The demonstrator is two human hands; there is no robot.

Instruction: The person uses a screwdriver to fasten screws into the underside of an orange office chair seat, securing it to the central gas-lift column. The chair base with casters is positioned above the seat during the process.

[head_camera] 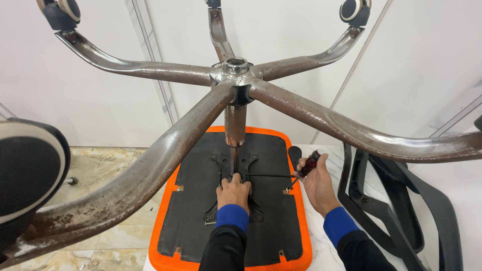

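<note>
An office chair lies upside down, its orange seat (163, 221) with a black underside facing up. The rusty five-arm metal base (236, 75) with castors rises toward the camera on a gas column (235, 128). My left hand (233, 193) grips the black mounting plate at the foot of the column. My right hand (314, 183) holds a screwdriver with a red and black handle (311, 160). Its thin shaft runs left to the plate beside my left hand. Both arms wear black sleeves with blue cuffs.
Black plastic armrest frames (386, 200) lie to the right of the seat on a white marble-look surface. A castor wheel (27, 175) looms large at the left edge. White walls stand behind, and beige marble floor (100, 165) shows at lower left.
</note>
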